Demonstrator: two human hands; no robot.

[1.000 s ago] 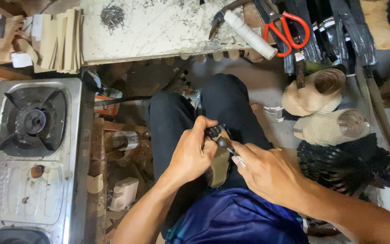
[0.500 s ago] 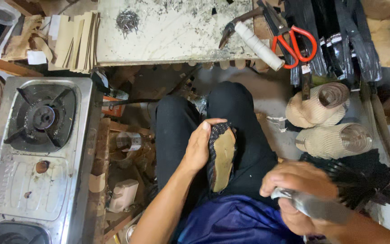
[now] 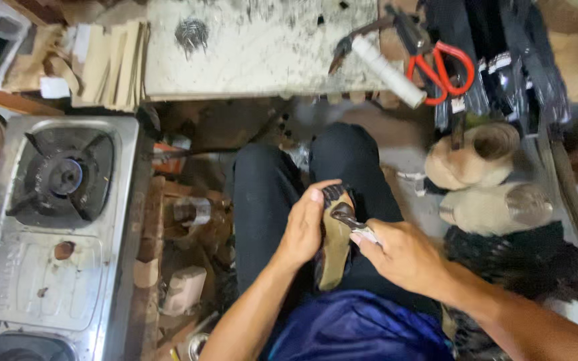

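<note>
Cluttered worktop (image 3: 262, 53) above, gas stove (image 3: 55, 220) alongside. Left hand (image 3: 304, 227) fingers closed round tan sole piece (image 3: 334, 251) on the lap; right hand (image 3: 403, 257) gripped a small metal tool (image 3: 352, 224) touching it. Risk: tool could slip into left thumb.

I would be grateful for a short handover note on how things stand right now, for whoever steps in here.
Left hand: grips the tan shoe sole, which rests on the lap and has a dark, rough edge.
Right hand: holds a small metal tool with its tip pressed on the sole's upper part.
Nearby: two tan shoe lasts on the floor to the right; red-handled scissors and a white tube on the worn board ahead; gas stove to the left.
Done: cannot tell how much of the sole is worked.
Left: probably the rest of the sole's edge.
</note>
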